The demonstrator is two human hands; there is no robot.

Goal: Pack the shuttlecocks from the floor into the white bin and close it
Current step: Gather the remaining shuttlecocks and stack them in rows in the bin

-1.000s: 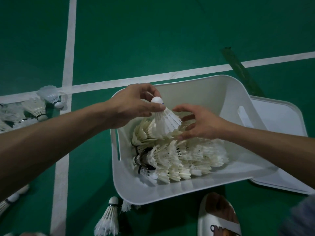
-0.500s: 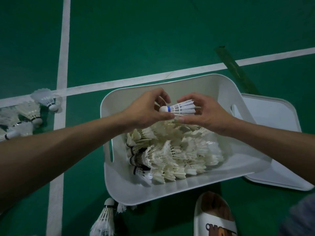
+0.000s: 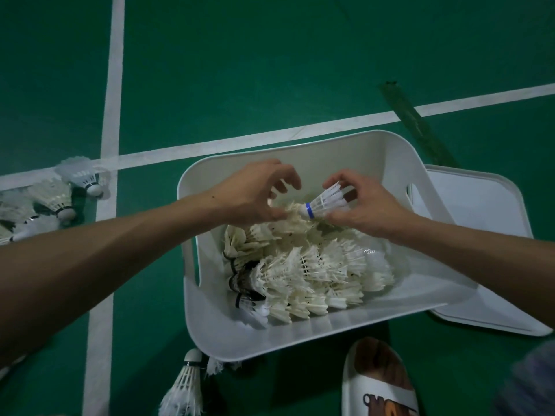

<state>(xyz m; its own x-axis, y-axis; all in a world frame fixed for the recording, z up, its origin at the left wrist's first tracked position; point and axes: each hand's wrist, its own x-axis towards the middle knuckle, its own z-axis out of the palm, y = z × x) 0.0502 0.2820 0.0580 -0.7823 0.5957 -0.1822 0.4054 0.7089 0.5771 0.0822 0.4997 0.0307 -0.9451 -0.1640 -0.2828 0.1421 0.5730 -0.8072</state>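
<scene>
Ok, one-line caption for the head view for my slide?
Right hand holds a blue-banded shuttlecock over the white bin; left hand empty beside it.

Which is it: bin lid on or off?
Off. The lid lies flat on the floor beside the bin, whose top is open.

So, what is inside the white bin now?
A pile of shuttlecocks, lying in nested rows, fills much of the bin. The right hand holds one blue-banded shuttlecock over it. The bin's bottom under the pile is covered; deeper ones cannot be seen.
</scene>
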